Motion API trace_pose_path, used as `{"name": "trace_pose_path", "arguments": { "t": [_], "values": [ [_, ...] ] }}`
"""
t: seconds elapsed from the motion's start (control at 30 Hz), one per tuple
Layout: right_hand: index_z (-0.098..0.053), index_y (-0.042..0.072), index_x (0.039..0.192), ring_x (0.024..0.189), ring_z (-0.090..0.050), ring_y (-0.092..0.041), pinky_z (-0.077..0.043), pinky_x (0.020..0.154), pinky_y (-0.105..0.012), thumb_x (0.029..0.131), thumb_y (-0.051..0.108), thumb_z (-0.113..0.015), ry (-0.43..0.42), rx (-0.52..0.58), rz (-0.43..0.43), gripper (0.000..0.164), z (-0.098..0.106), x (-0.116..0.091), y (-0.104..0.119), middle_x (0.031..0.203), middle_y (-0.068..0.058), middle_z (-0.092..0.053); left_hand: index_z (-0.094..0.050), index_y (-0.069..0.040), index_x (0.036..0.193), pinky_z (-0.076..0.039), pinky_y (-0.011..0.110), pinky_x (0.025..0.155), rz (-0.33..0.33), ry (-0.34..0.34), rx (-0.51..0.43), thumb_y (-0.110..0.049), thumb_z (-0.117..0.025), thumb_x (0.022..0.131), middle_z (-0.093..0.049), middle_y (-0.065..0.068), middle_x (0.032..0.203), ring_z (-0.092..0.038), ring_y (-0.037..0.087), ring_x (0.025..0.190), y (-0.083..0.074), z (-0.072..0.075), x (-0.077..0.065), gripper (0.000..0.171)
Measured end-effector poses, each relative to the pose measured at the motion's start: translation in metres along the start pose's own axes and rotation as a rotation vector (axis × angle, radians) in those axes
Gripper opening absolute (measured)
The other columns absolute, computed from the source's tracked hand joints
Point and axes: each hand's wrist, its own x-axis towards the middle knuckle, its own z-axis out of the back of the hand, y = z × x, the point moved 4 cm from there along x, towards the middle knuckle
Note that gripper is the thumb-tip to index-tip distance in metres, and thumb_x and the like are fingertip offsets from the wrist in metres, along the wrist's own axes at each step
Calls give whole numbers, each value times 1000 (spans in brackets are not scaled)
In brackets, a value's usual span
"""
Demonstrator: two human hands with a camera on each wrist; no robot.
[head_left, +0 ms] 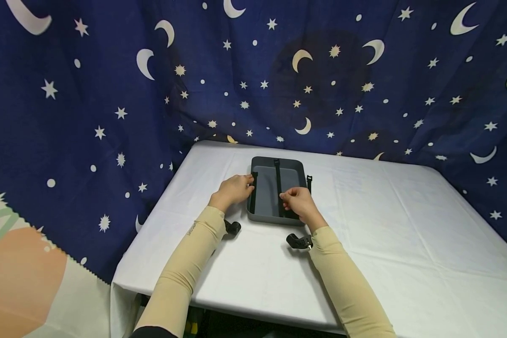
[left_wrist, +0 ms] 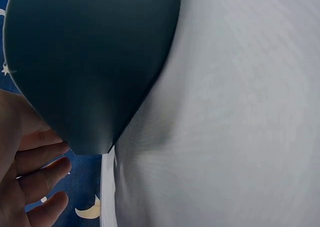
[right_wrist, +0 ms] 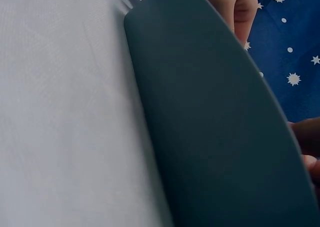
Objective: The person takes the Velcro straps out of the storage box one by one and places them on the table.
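Observation:
A dark grey rectangular tray [head_left: 265, 219] sits on the table with black strips inside that look like hook-and-loop straps. One strap [head_left: 254, 195] lies along the left side; another strap [head_left: 277, 174] runs lengthwise down the middle. My left hand [head_left: 233, 190] is at the tray's left rim, its fingers loosely bent near the left strap; in the left wrist view they are apart beside the outer wall [left_wrist: 90, 77]. Over the tray's near right part, my right hand [head_left: 299, 203] pinches the middle strap with thumb and fingertips. The wall hides most of that hand in the right wrist view.
Another black strap [head_left: 309, 182] with a buckle-like end shows at the tray's right rim, partly behind the right hand. A white cloth covers the table [head_left: 405, 225]. Behind it hangs a dark blue curtain [head_left: 245, 56] with moons and stars.

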Motion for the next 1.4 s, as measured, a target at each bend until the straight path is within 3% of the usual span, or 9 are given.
{"name": "trace_pose_path", "arguments": {
  "t": [0.27, 0.53, 0.67, 0.77, 0.87, 1.03, 1.17, 1.3, 1.4],
  "values": [
    [-62, -10, 94, 64, -57, -8, -53, 57, -19, 100, 6, -59, 8, 12, 9, 18, 2, -2, -1, 78, -3, -61, -51, -12, 148, -38, 45, 119, 9, 1, -2, -29, -51, 105, -43, 3, 158, -41, 24, 146, 0, -1, 0, 46],
    [-63, -9, 93, 63, -58, -8, -53, 58, -18, 100, 6, -57, -7, -41, -47, 18, 1, -1, -3, 81, -6, -62, -52, -11, 147, -38, 45, 118, 9, -15, 3, -28, -52, 105, -45, 4, 157, -43, 24, 145, -2, 0, 0, 46],
    [-67, -5, 81, 60, -59, -9, -54, 57, -21, 98, 8, -61, -31, -173, -69, 21, -2, 2, -1, 77, -6, -65, -52, -11, 147, -39, 46, 118, 11, -14, 4, -28, -52, 104, -45, 3, 157, -44, 25, 145, -1, 0, 0, 46],
    [-62, 6, 64, 58, -59, -11, -51, 55, -24, 96, 15, -66, -36, -315, -102, 34, -7, 4, 1, 65, -2, -64, -52, -12, 147, -39, 46, 118, 13, -7, 5, -29, -52, 105, -45, 3, 157, -43, 25, 145, -1, 0, 0, 46],
    [-56, 11, 56, 55, -58, -14, -47, 55, -27, 94, 26, -70, -32, -440, -138, 43, -12, 8, 3, 56, -2, -61, -51, -12, 147, -39, 46, 118, 14, -3, 8, -29, -52, 105, -44, 2, 158, -43, 24, 145, -1, 0, 0, 46],
    [-67, 2, 82, 66, -62, -21, -51, 62, -32, 90, 35, -74, -43, -591, -130, 35, -21, 12, 10, 76, -11, -67, -51, -13, 148, -38, 45, 118, 13, -3, 6, -30, -51, 105, -43, 2, 158, -42, 24, 146, -3, 1, -1, 46],
    [-66, -7, 110, 89, -67, -30, -56, 76, -40, 90, 34, -74, -45, -651, -136, 47, -25, 12, 13, 106, -23, -70, -51, -12, 148, -37, 45, 119, 10, -3, -2, -30, -51, 105, -43, 3, 158, -41, 24, 146, -4, 2, -1, 46],
    [-62, -10, 122, 108, -65, -37, -56, 88, -46, 93, 29, -70, -33, -671, -152, 49, -27, 12, 14, 123, -27, -65, -51, -12, 148, -37, 46, 119, 10, -3, 1, -30, -51, 105, -43, 3, 158, -41, 25, 146, -3, 2, -1, 46],
    [-61, -10, 123, 111, -64, -38, -56, 90, -47, 95, 27, -68, -22, -662, -159, 47, -27, 12, 13, 126, -27, -64, -51, -11, 147, -37, 45, 119, 11, -1, 0, -29, -51, 105, -44, 3, 158, -42, 24, 146, -2, 1, -1, 46]
  ]
}}
